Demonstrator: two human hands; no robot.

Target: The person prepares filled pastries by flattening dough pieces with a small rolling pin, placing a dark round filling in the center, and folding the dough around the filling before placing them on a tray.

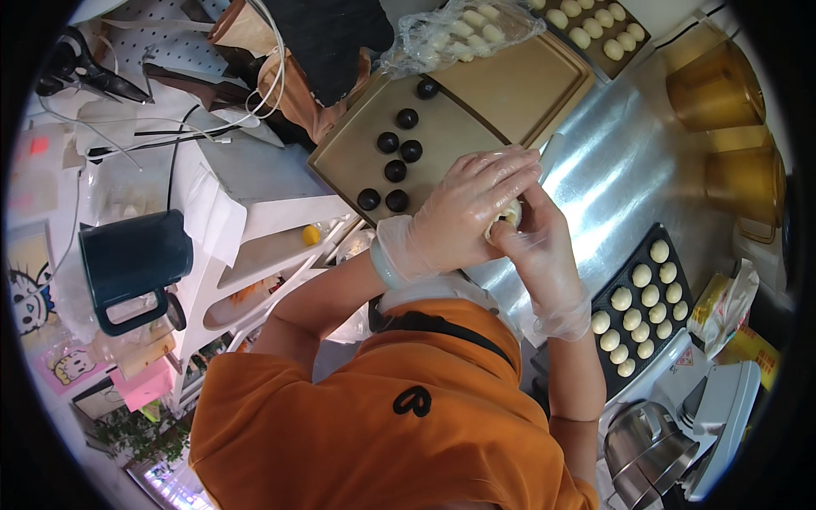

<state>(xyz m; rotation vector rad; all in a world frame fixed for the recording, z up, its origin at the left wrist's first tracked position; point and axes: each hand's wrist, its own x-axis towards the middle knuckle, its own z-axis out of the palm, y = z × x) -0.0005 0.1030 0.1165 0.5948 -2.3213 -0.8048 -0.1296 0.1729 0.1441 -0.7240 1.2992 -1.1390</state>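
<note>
Both my hands wear clear plastic gloves and meet over the near edge of the counter. Between them is a pale dough piece (pixel 508 220), mostly hidden by fingers, with a darker gap in its side. My left hand (pixel 462 207) lies over it from the left, its fingers laid across the top. From the right, my right hand (pixel 542 245) holds it, with the thumb pressed against its opening. Just beyond my left hand, several dark round balls (pixel 411 151) sit on a gold baking tray (pixel 465 137).
Pale dough pieces (pixel 475 29) lie under plastic wrap on the tray's far end. Another tray (pixel 615 54) holds dough balls, as does a black moulded pan (pixel 637 290) at right. Nearby are a stand mixer (pixel 723 408), a steel bowl (pixel 647 446), amber containers (pixel 717 89) and a dark pitcher (pixel 137 261).
</note>
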